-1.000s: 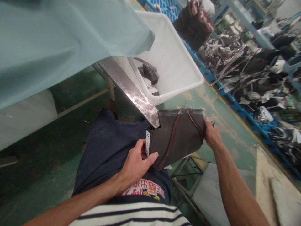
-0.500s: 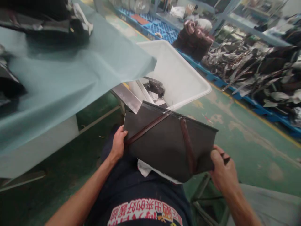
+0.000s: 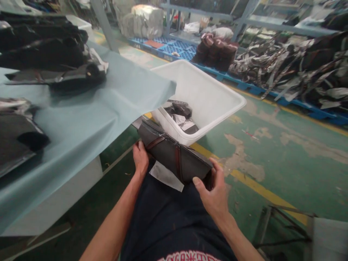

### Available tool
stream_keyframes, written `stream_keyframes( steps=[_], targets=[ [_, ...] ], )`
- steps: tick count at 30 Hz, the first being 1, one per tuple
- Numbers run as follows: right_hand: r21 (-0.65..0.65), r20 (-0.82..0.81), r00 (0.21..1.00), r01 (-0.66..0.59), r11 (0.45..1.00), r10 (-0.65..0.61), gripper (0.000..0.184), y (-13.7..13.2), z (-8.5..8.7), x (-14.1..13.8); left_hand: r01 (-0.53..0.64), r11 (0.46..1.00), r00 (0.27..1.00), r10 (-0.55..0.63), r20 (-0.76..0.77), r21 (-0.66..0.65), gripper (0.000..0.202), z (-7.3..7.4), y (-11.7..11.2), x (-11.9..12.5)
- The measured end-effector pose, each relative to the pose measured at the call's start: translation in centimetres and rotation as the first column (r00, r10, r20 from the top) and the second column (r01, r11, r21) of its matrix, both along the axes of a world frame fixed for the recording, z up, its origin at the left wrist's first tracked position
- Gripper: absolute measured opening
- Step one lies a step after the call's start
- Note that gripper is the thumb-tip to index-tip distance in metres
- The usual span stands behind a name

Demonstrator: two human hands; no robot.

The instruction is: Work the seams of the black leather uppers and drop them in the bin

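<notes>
A dark grey panel with two brown strips [image 3: 165,154], perhaps a bag piece, is held in front of my waist, its far edge folded over. My left hand [image 3: 140,158] grips its left end, fingers mostly hidden behind it. At the right end, my right hand [image 3: 216,186] holds the panel between the thumb in front and the fingers curled over the edge. A pale grey flap [image 3: 166,176] hangs out below the panel on the near side. Just beyond it stands a white plastic bin [image 3: 217,110] with dark and pale scraps [image 3: 182,112] inside.
On my left is a table with a pale blue cover [image 3: 127,81], carrying stacked dark pieces [image 3: 51,50]. Blue pallets [image 3: 174,50] with bundles and a heap of straps [image 3: 272,70] line the back. A metal-framed stand [image 3: 285,228] is at lower right.
The panel now looks narrower and more tilted, its far edge turned over. My right hand has moved left, closer to my left hand. The view has shifted, showing more of the table stacks.
</notes>
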State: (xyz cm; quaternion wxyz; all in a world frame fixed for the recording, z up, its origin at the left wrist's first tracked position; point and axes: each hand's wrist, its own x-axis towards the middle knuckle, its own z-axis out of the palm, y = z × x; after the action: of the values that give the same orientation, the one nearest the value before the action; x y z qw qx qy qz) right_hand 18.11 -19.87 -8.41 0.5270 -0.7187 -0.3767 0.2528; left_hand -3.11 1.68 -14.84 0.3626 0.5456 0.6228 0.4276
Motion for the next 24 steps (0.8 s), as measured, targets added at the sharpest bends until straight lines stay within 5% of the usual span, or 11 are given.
stream_keyframes(
  steps=[4,8,11,15,18,21,24],
  targets=[
    [-0.114,0.152,0.984,-0.078,0.990,0.095,0.083,-0.4,-0.6,-0.3,-0.247,0.968,0.968,0.248,-0.023,0.043,0.059,3.6,-3.2,0.1],
    [-0.093,0.214,0.974,-0.052,0.994,0.071,0.074,0.5,-0.8,-0.1,-0.170,0.961,0.981,0.186,-0.054,0.218,0.063,8.2,-5.7,1.5],
    [-0.037,0.190,0.978,-0.082,0.996,0.087,0.082,2.0,-0.7,0.5,-0.073,0.970,0.991,0.096,-0.090,0.231,0.072,9.7,-5.7,3.4],
    [-0.051,0.137,0.978,-0.153,0.987,0.159,0.088,2.0,-1.4,1.2,-0.087,0.983,0.996,0.089,-0.007,0.159,0.070,8.8,-4.2,5.7],
    [-0.041,0.056,0.995,-0.082,0.996,0.084,0.082,-0.2,-2.9,1.8,-0.105,0.976,0.994,0.109,-0.013,0.191,0.071,7.4,-3.1,6.1],
    [-0.110,0.018,1.000,-0.012,0.994,0.014,0.063,-3.4,-5.1,2.6,-0.087,0.967,0.993,0.103,-0.058,0.238,0.073,6.1,-1.7,5.3],
    [-0.271,0.033,0.985,-0.152,0.950,0.167,0.031,-5.9,-7.0,3.5,-0.090,0.953,0.990,0.117,-0.078,0.288,0.075,5.4,0.0,4.2]
  ],
)
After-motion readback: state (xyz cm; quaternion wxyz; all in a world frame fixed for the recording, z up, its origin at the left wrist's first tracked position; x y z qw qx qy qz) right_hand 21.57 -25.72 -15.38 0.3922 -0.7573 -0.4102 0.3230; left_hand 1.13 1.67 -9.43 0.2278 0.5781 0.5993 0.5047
